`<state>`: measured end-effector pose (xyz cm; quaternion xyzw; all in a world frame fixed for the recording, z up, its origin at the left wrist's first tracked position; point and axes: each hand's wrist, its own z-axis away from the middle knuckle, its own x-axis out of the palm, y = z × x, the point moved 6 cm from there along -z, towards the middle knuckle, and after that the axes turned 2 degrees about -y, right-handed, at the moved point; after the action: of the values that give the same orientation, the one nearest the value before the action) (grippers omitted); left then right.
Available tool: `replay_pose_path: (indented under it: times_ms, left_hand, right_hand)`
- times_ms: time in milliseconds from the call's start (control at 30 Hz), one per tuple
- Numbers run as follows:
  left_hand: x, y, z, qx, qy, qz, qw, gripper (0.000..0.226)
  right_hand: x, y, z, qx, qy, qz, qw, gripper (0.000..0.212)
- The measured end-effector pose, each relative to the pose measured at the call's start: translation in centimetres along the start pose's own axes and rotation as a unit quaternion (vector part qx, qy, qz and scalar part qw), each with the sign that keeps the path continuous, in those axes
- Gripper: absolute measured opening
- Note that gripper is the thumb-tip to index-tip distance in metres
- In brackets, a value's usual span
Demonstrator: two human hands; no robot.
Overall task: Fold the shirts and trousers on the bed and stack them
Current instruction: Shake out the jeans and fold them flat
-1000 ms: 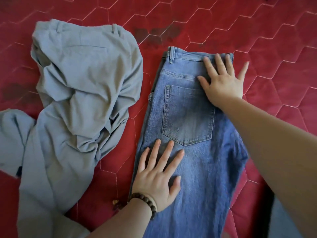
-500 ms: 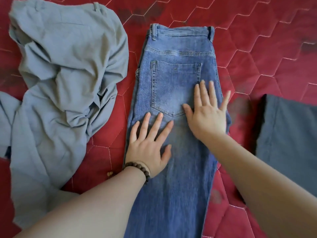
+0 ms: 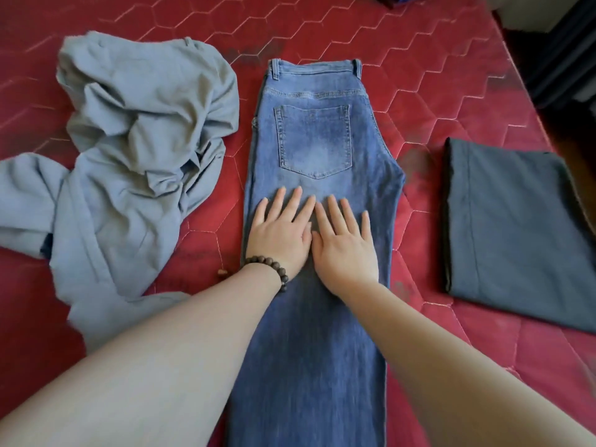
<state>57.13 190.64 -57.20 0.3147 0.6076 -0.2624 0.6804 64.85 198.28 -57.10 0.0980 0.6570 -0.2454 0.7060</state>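
Blue jeans (image 3: 316, 130) lie folded lengthwise on the red quilted bed (image 3: 419, 75), waistband at the far end, back pocket facing up. My left hand (image 3: 279, 233), with a bead bracelet on its wrist, presses flat on the denim just below the pocket. My right hand (image 3: 345, 243) lies flat beside it, thumbs touching. Both hands have fingers spread and hold nothing. Crumpled grey trousers (image 3: 135, 156) lie to the left of the jeans. A folded dark grey garment (image 3: 512, 230) rests to the right.
The bed's right edge (image 3: 529, 101) runs diagonally at the upper right, with dark floor and furniture beyond it. Red quilt shows between the garments.
My right hand has slid down the jeans from the waistband to below the pocket, ending beside my left hand. The view has pulled back, showing the folded dark garment.
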Motion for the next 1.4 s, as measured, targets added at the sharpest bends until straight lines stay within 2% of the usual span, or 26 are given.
replay_pose_path:
  times_ms: [200,567,833,967,1133,1267,1333,1400]
  left_hand:
    - [1.3,2.3,11.2,-0.027,-0.019,0.021,0.999,0.055]
    - [2.1,4.0,24.2,-0.021,-0.107,0.007,0.994,0.060]
    - [2.5,6.0,37.1,0.016,-0.087,0.029,0.996,0.059]
    - [3.0,7.0,42.1,0.039,-0.106,0.027,0.993,0.060]
    - [3.0,7.0,46.0,0.104,-0.151,0.000,0.983,0.066]
    - [1.6,5.1,47.2,0.189,-0.154,-0.003,0.970,0.058]
    - [0.8,3.3,46.5,0.203,-0.146,-0.018,0.968,0.063]
    - [0.0,1.6,45.1,0.187,-0.129,-0.036,0.973,0.076]
  right_hand:
    - [1.1,-1.0,8.3,0.005,-0.008,0.004,1.000,0.053]
    - [3.6,-3.1,23.4,0.010,-0.038,0.000,0.999,0.055]
    - [4.9,-5.4,35.0,-0.009,-0.070,0.006,0.997,0.057]
    - [5.4,-6.1,39.9,-0.028,-0.094,0.002,0.995,0.057]
    - [5.2,-6.2,44.4,-0.086,-0.131,0.004,0.988,0.058]
    - [3.4,-4.4,45.5,-0.182,-0.147,0.009,0.972,0.053]
    - [2.2,-1.7,44.9,-0.165,-0.138,0.017,0.976,0.057]
    - [1.3,0.8,43.6,-0.113,-0.131,0.026,0.985,0.073]
